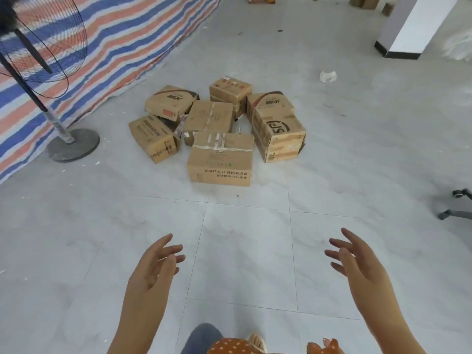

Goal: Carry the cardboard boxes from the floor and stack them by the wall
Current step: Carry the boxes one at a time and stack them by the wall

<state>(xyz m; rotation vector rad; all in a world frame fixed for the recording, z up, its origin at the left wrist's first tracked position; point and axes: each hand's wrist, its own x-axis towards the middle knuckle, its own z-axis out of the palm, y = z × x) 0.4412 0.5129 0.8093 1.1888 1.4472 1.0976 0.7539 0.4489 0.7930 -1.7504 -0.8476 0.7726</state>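
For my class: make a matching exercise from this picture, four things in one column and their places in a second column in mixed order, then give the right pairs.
Things:
1. Standing fan
2. SF-marked box
3. Crumpled white scrap
4. Chair wheels

Places:
A. At the right edge of the picture
B. Right side of the box pile
C. On the left, beside the striped tarp
D. Alone on the floor, beyond the pile to the right

Pairs: 1-C, 2-B, 3-D, 4-A
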